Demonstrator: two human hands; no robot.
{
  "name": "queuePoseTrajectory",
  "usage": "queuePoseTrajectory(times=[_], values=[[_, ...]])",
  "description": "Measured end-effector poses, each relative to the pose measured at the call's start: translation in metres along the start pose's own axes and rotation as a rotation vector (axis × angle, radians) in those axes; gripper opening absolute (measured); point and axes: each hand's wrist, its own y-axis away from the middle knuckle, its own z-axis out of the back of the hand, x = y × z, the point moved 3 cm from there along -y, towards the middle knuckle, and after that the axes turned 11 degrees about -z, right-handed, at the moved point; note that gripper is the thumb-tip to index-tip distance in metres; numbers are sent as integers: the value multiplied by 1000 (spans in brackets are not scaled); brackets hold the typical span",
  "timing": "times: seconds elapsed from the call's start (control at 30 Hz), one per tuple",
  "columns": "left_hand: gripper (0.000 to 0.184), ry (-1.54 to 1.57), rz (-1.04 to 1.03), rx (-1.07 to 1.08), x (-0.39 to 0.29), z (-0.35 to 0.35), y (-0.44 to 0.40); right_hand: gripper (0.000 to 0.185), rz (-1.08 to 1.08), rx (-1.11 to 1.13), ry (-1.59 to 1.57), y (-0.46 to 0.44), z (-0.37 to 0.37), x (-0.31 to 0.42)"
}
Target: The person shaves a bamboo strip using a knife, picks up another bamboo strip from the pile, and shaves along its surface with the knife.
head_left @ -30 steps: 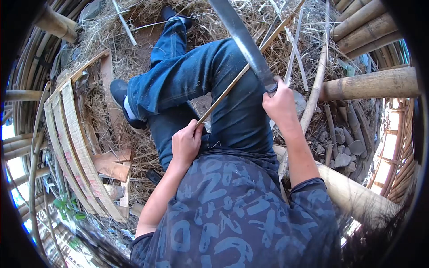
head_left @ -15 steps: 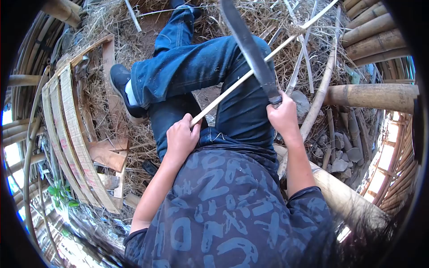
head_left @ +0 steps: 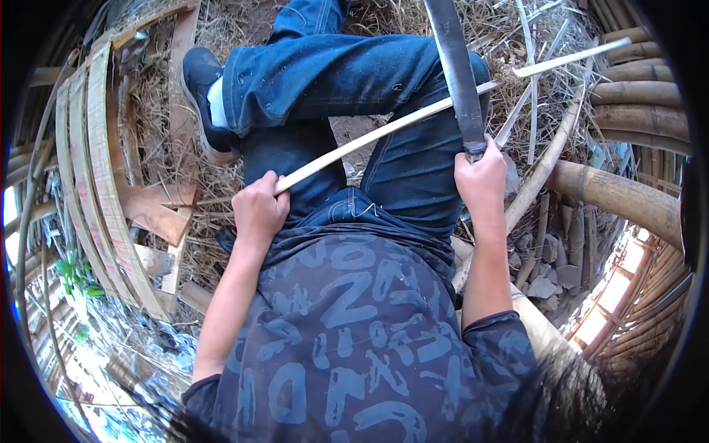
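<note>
Both your hands are closed around something. Your left hand (head_left: pixel 260 210) grips the near end of a pale strip (head_left: pixel 369 140) beside your waist; your right hand (head_left: pixel 481 177) clasps the handle of a long blade (head_left: pixel 464 81). The strip slants above your lap and across your jeans (head_left: pixel 310 88), its long axis running forward and to the right, far tip pointing out by your right knee. Holding it at the end probably leaves its length free, with the bent leg likely a backing where the blade crosses over it; you cannot tell whether the two touch. The blade points away from you, its end outside the view. Just past the strip's tip is a thin pale piece (head_left: pixel 572 57), seemingly separate. Around that lie straw (head_left: pixel 402 13), wooden slats (head_left: pixel 107 162) at left and a bamboo pole (head_left: pixel 617 194) at right.
</note>
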Motion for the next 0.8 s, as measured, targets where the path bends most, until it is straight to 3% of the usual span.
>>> queuePoseTrajectory(times=[0.2,0.8], values=[[19,-35,-34,-20,4,-12,-2,33,22,-57,115,2,-9,-5],[15,25,46,-5,2,-15,-3,30,34,-4,58,14,-17,-11]])
